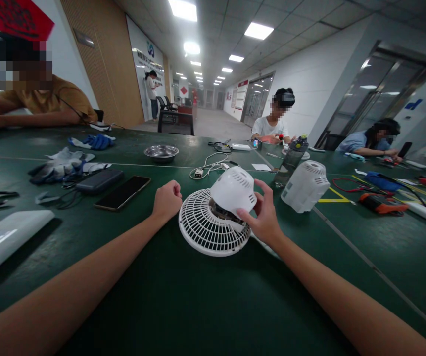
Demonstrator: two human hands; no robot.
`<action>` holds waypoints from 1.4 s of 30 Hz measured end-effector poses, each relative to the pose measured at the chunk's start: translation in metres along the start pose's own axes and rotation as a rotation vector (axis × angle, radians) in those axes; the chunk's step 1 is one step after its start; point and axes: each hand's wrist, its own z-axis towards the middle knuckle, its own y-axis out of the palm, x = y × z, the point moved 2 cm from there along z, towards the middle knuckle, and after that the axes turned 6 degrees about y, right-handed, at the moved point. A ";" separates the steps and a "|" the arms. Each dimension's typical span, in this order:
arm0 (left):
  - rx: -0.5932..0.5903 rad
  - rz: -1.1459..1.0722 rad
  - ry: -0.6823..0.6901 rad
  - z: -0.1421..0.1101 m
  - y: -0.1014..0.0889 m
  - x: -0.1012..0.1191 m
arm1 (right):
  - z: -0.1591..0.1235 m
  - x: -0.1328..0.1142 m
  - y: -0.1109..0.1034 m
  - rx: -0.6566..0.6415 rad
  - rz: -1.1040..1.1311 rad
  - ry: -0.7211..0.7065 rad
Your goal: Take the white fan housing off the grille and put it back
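Note:
A white plastic fan motor cover (233, 188) sits tilted over the back of a round white fan grille (213, 240). Under its lower edge, dark and metallic parts of the motor (222, 211) show. My right hand (263, 210) grips the cover from the right, thumb at the lower front and fingers along the far side. Beside the grille's left rim, my left hand (167, 200) is closed in a fist over the green table; its inside is hidden. A white cable (264, 244) runs out behind my right wrist.
Right of my right hand stand a white plastic housing (305, 187) and a dark bottle (290, 160). A phone (122, 193), dark case (99, 181), gloves (62, 165) and white device (7, 242) lie left. Beyond are a metal bowl (161, 153), cables (209, 165) and people seated around.

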 end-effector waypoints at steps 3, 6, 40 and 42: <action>0.061 0.026 0.037 0.003 0.001 -0.002 | -0.003 -0.005 0.001 -0.038 -0.163 -0.062; 0.105 0.046 0.008 0.006 0.000 -0.004 | -0.004 -0.005 0.000 -0.041 -0.239 -0.087; -0.394 -0.404 0.533 -0.012 -0.009 0.051 | -0.003 -0.002 -0.010 -0.122 -0.256 -0.140; -0.436 -0.350 0.586 -0.010 -0.010 0.055 | -0.003 -0.002 -0.010 -0.131 -0.250 -0.147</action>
